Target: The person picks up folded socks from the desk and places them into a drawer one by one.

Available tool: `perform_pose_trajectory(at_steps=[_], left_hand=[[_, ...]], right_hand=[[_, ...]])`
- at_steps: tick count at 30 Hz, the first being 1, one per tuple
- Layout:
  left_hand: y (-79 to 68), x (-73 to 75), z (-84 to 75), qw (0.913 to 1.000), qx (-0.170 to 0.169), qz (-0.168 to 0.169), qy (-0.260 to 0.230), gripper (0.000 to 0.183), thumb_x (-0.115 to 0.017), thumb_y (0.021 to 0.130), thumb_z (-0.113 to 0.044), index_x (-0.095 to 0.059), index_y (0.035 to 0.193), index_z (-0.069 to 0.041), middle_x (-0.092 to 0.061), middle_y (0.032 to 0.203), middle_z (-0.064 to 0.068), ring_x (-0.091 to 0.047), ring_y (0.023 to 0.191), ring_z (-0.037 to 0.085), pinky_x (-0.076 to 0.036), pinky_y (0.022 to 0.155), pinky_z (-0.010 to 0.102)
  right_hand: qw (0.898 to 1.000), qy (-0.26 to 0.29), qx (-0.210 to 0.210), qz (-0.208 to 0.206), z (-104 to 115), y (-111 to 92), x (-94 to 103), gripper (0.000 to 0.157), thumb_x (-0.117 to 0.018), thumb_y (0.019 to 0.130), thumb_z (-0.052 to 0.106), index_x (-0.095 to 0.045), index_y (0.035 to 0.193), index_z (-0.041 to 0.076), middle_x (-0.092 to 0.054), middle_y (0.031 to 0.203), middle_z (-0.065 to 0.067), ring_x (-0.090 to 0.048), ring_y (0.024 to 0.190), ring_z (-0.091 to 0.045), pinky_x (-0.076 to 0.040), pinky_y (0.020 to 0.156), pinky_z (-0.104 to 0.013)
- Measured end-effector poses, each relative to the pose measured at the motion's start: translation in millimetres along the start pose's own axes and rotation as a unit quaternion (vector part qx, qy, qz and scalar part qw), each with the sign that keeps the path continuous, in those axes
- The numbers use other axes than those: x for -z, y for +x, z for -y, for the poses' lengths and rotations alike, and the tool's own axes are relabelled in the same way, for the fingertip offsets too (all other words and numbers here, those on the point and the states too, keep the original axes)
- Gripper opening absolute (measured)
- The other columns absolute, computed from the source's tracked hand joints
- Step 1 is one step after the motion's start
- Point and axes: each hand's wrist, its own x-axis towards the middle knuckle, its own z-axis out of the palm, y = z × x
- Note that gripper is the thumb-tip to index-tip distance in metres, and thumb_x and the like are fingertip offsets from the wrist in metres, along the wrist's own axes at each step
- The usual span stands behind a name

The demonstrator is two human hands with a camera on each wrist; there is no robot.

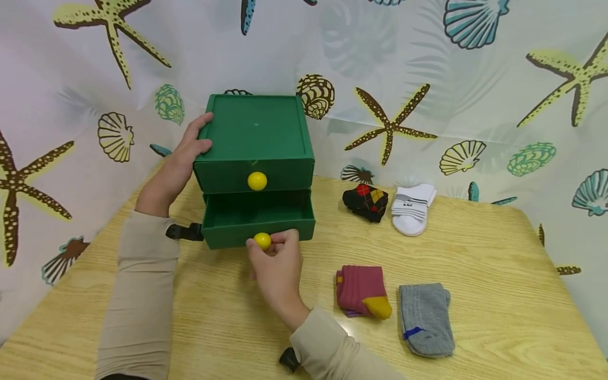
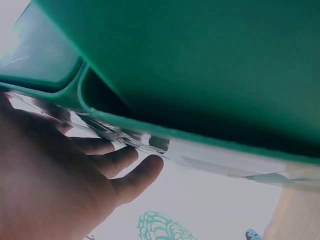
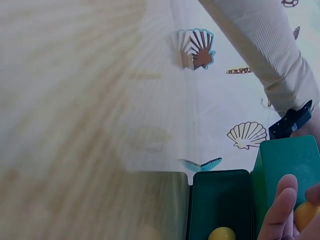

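Note:
A green box (image 1: 256,126) with two drawers stands on the table, each drawer bearing a round yellow knob. The upper drawer (image 1: 220,177) is closed. The lower drawer (image 1: 228,237) is pulled partly out, and bare green shows inside it. Between thumb and fingers my right hand (image 1: 280,269) pinches the lower yellow knob (image 1: 262,241), which also shows in the right wrist view as a yellow knob (image 3: 306,216). My left hand (image 1: 173,166) rests against the box's left side, with fingertips at its top edge. In the left wrist view the left hand's fingers (image 2: 135,182) look extended along the side wall.
To the right lie a dark argyle sock bundle (image 1: 366,202), folded white socks (image 1: 412,208), maroon socks (image 1: 361,287) with yellow parts, and grey socks (image 1: 426,319). A white curtain (image 1: 266,53) printed with shells and starfish hangs behind the wooden table (image 1: 503,295).

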Motion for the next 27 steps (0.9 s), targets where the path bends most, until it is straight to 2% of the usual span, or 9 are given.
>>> perform_pose_trajectory(at_steps=[3, 9, 13, 17, 21, 24, 27], left_hand=[[0.2, -0.3, -0.8, 1.0, 0.0, -0.001, 0.001, 0.064, -0.029, 0.105, -0.036, -0.006, 0.164, -0.026, 0.009, 0.168, -0.002, 0.005, 0.152, 0.028, -0.004, 0.115, 0.061], [-0.4, -2.3, -3.8, 0.9999, -0.003, -0.011, 0.003, 0.063, -0.029, 0.105, -0.034, -0.009, 0.164, -0.024, 0.007, 0.168, 0.0, 0.004, 0.152, 0.028, -0.005, 0.115, 0.06], [-1.8, -3.2, -5.0, 0.9998, -0.006, -0.02, 0.002, 0.062, -0.029, 0.105, -0.032, -0.011, 0.164, -0.023, 0.006, 0.168, -0.001, 0.003, 0.152, 0.025, -0.004, 0.116, 0.058], [-3.2, -2.6, -5.1, 0.9997, -0.006, -0.024, 0.003, 0.061, -0.029, 0.105, -0.031, -0.012, 0.164, -0.023, 0.005, 0.168, -0.002, 0.003, 0.152, 0.022, -0.004, 0.117, 0.057], [-3.1, -2.1, -4.3, 0.9997, -0.008, -0.024, 0.0, 0.061, -0.029, 0.105, -0.03, -0.012, 0.164, -0.023, 0.004, 0.168, -0.003, 0.003, 0.152, 0.021, -0.004, 0.117, 0.056], [-2.6, -2.5, -4.2, 0.9997, -0.011, -0.022, -0.001, 0.061, -0.029, 0.106, -0.03, -0.012, 0.164, -0.023, 0.005, 0.168, -0.002, 0.003, 0.152, 0.021, -0.004, 0.117, 0.056], [-2.2, -3.4, -5.3, 0.9997, -0.013, -0.019, -0.003, 0.062, -0.03, 0.106, -0.031, -0.011, 0.164, -0.023, 0.005, 0.168, -0.002, 0.003, 0.152, 0.022, -0.004, 0.117, 0.056]], right_hand=[[1.0, 0.004, -0.001, 0.002, 0, -5, 2.5, 0.035, -0.078, 0.092, 0.023, -0.047, 0.106, 0.011, -0.064, 0.08, -0.004, -0.054, 0.046, -0.025, -0.052, 0.052, -0.028], [1.0, 0.009, 0.009, 0.012, 0, -12, 8.4, 0.036, -0.078, 0.091, 0.022, -0.048, 0.105, 0.01, -0.065, 0.082, -0.004, -0.057, 0.051, -0.043, -0.053, 0.052, -0.029], [1.0, 0.008, 0.012, 0.023, 0, -16, 12.2, 0.036, -0.078, 0.091, 0.022, -0.047, 0.105, 0.009, -0.064, 0.082, -0.004, -0.057, 0.053, -0.045, -0.052, 0.051, -0.027], [0.998, -0.002, 0.011, 0.054, 1, -19, 17.7, 0.034, -0.076, 0.093, 0.022, -0.047, 0.108, 0.01, -0.065, 0.086, -0.004, -0.06, 0.057, -0.046, -0.053, 0.054, -0.028], [0.992, -0.07, 0.0, 0.106, 11, -17, 32.9, 0.03, -0.072, 0.095, 0.022, -0.05, 0.114, 0.012, -0.066, 0.088, -0.001, -0.065, 0.06, -0.031, -0.052, 0.056, -0.028], [0.979, -0.147, -0.003, 0.144, 26, -12, 54.7, 0.024, -0.069, 0.096, 0.02, -0.057, 0.114, 0.01, -0.066, 0.086, 0.002, -0.064, 0.06, -0.017, -0.05, 0.055, -0.028], [0.966, -0.195, 0.006, 0.168, 45, -3, 84.5, 0.014, -0.063, 0.096, 0.013, -0.064, 0.107, 0.005, -0.066, 0.083, -0.001, -0.064, 0.06, -0.016, -0.051, 0.055, -0.03]])
